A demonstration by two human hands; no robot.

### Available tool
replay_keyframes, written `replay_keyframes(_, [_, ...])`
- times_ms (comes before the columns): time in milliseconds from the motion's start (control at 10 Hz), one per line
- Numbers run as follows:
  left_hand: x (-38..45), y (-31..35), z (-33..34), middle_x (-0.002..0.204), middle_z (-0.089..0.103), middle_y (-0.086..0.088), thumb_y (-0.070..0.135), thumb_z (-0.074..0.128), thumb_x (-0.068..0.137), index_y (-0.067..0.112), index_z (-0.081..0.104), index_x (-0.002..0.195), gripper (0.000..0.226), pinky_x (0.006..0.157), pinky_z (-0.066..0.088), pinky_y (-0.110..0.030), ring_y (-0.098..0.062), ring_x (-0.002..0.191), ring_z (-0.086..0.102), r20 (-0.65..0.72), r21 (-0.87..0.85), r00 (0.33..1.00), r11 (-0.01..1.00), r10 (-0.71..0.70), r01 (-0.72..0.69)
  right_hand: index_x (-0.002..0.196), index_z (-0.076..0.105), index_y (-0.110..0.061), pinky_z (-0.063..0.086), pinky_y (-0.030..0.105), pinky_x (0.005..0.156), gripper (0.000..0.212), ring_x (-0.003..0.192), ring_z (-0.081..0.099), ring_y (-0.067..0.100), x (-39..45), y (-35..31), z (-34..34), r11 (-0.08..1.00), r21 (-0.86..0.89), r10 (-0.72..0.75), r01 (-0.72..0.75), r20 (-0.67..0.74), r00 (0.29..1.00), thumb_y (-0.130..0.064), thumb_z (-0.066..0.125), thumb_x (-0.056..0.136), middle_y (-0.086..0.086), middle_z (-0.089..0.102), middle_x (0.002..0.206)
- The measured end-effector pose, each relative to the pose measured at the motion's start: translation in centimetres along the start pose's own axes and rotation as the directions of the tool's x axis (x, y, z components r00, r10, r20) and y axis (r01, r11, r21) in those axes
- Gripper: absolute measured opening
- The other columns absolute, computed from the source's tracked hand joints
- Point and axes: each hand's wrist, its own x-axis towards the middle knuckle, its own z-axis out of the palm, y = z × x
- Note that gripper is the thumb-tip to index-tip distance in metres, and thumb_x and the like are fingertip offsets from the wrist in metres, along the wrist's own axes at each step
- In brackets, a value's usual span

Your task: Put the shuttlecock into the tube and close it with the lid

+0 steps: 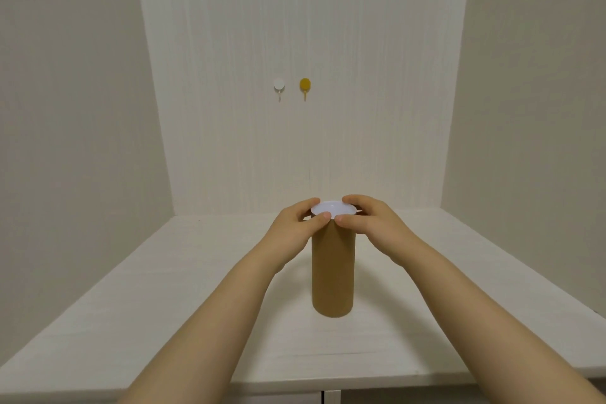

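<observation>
A brown cardboard tube (333, 275) stands upright on the white table (164, 305), near the middle. A white round lid (333, 207) lies on the tube's top. My left hand (296, 225) grips the lid's left edge, thumb in front and fingers behind. My right hand (369, 220) grips the right edge the same way. Both thumbs meet at the front of the rim. The shuttlecock is not visible; the tube's inside is hidden by the lid.
Two round wall hooks, one white (279, 85) and one yellow (305, 85), hang on the back wall above the table. Side walls close the space in on the left and right. The table's front edge runs along the bottom of the view.
</observation>
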Motion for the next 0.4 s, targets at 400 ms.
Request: replay_keyframes(400, [-0.7,1.4,-2.3,0.155,0.018,0.001,0.045,0.058,0.079,0.024,0.02,0.141,0.076,0.115,0.021,-0.043,-0.017,0.14,0.022,0.027,-0.136,0.997,0.988,-0.07,0.073,0.139,0.024,-0.029,0.028,0.044,0.112,0.079,0.132,0.035,0.016,-0.7,-1.4,-1.5,0.994,0.104,0.041,-0.04,-0.009,0.999,-0.051,0.061,0.073,-0.002,0.029,0.15])
